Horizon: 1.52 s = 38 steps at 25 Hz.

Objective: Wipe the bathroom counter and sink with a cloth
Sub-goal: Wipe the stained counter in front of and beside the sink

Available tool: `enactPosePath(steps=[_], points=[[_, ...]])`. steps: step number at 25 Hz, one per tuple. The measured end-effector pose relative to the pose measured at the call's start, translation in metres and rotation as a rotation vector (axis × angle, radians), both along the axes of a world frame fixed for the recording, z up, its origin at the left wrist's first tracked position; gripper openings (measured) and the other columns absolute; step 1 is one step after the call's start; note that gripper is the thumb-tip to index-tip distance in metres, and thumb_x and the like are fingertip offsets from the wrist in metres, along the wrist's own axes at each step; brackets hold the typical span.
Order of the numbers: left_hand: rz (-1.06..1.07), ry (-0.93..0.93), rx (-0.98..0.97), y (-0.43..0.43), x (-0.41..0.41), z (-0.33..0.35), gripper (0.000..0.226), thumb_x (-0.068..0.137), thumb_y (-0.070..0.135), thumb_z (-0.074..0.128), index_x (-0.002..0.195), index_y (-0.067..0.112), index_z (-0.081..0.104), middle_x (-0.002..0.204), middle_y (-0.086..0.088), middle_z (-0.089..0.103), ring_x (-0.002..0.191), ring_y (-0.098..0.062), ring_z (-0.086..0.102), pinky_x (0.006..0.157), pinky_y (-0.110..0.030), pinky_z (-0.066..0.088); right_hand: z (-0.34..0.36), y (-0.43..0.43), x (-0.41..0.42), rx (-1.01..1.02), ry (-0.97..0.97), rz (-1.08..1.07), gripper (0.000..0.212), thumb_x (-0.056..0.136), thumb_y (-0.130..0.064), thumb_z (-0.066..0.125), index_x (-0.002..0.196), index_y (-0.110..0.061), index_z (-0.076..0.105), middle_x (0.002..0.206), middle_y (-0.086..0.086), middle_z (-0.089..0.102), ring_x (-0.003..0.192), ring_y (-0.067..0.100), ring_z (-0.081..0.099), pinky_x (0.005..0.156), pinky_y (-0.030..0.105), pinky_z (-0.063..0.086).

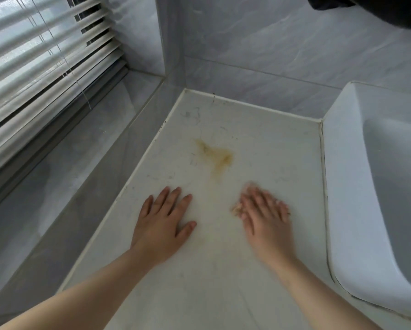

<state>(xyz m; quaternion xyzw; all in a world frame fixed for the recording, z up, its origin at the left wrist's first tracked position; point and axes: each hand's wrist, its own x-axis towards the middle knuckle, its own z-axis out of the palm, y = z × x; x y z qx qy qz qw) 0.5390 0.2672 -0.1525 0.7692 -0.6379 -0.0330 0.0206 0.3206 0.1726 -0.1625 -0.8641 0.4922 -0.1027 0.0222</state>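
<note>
A crumpled, yellowed cloth peeked from under the flat, blurred right hand. The left hand lay spread on the white tabletop, below 1 brown stain. The sink stood right, blinds left.

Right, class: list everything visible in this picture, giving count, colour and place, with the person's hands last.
counter: one, white, centre
stain: one, yellow-brown, on counter beyond the hands
sink: one, white, right of counter
blinds: one set, pale, upper left
window sill: one, grey, left of counter
wall tiles: several, grey marbled, behind counter
dark object: one, black, top right corner, unidentifiable
cloth: one, pale beige, mostly hidden under right hand
left hand: one, flat on counter
right hand: one, blurred, flat on cloth
</note>
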Motion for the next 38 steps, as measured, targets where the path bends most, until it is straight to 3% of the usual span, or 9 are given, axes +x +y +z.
enactPosePath(steps=[4,10,14,17,21,27,34,36,38], points=[[0.037,0.038,0.01,-0.015,0.031,0.003,0.099,0.064,0.081,-0.018,0.147,0.036,0.011,0.157,0.007,0.007,0.144,-0.014,0.0,0.112,-0.031,-0.004,0.01,-0.054,0.018,0.194,-0.08,-0.441,0.048,0.098,-0.034,0.033,0.143,-0.019,0.036,0.156,0.004,0.023,0.144,0.025,0.016,0.114,0.045,0.008],[-0.049,-0.043,0.038,-0.013,0.048,-0.001,0.075,0.088,0.067,0.002,0.143,0.027,0.031,0.15,-0.001,0.033,0.139,-0.022,0.026,0.109,-0.038,0.01,-0.009,-0.054,0.051,-0.066,-0.26,0.038,0.041,0.083,-0.025,0.037,0.11,-0.008,0.062,0.114,0.01,0.066,0.108,0.027,0.061,0.095,0.037,0.031],[-0.062,-0.051,0.02,-0.015,0.048,-0.003,0.067,0.091,0.062,0.008,0.141,0.024,0.033,0.146,-0.003,0.04,0.135,-0.024,0.035,0.106,-0.042,0.018,0.012,-0.105,0.084,0.14,-0.468,-0.523,0.033,0.093,-0.026,0.037,0.111,-0.004,0.055,0.115,0.018,0.061,0.11,0.033,0.054,0.095,0.037,0.027],[-0.08,-0.074,-0.01,-0.015,0.049,-0.005,0.065,0.092,0.061,0.009,0.141,0.024,0.032,0.145,-0.004,0.04,0.135,-0.022,0.032,0.106,-0.043,0.019,0.023,-0.105,0.122,0.23,-0.306,-0.19,0.035,0.096,-0.035,0.037,0.12,-0.016,0.053,0.129,0.009,0.056,0.122,0.027,0.046,0.103,0.037,0.021],[-0.083,-0.078,-0.036,-0.016,0.049,-0.005,0.066,0.092,0.061,0.009,0.14,0.023,0.033,0.144,-0.005,0.042,0.134,-0.022,0.026,0.105,-0.044,0.02,0.025,-0.065,0.105,0.214,0.193,0.332,0.077,0.073,-0.071,-0.001,0.144,-0.048,0.017,0.158,-0.014,0.006,0.146,0.019,0.001,0.111,0.056,-0.004],[-0.094,-0.076,-0.009,-0.015,0.05,-0.005,0.067,0.091,0.061,0.01,0.14,0.022,0.035,0.146,-0.003,0.039,0.136,-0.021,0.027,0.106,-0.044,0.019,0.017,-0.117,0.123,0.337,0.068,-0.135,0.049,0.096,-0.056,0.016,0.144,-0.047,0.02,0.159,-0.011,0.003,0.146,0.025,-0.006,0.108,0.061,-0.007],[-0.04,-0.069,-0.013,-0.016,0.051,-0.005,0.067,0.095,0.05,0.014,0.139,0.007,0.038,0.144,-0.008,0.042,0.134,-0.021,0.034,0.106,-0.042,0.018,0.015,-0.067,0.12,0.195,0.142,0.382,0.056,0.09,-0.057,0.012,0.139,-0.046,0.035,0.155,-0.014,0.021,0.145,0.023,0.014,0.113,0.053,0.003],[-0.048,-0.078,0.004,-0.017,0.049,-0.005,0.066,0.091,0.05,0.023,0.139,0.007,0.039,0.144,-0.008,0.042,0.134,-0.021,0.035,0.106,-0.042,0.018,0.013,-0.065,0.075,0.1,0.124,0.195,0.058,0.087,-0.059,0.016,0.135,-0.043,0.045,0.15,-0.008,0.035,0.138,0.029,0.033,0.109,0.057,0.016],[-0.047,-0.09,0.007,-0.016,0.049,-0.006,0.068,0.09,0.051,0.025,0.14,0.007,0.037,0.145,-0.007,0.04,0.135,-0.021,0.034,0.107,-0.041,0.016,0.014,-0.089,0.055,0.162,0.125,-0.074,0.051,0.091,-0.058,0.021,0.139,-0.046,0.035,0.155,-0.007,0.024,0.142,0.027,0.023,0.111,0.055,0.012]])
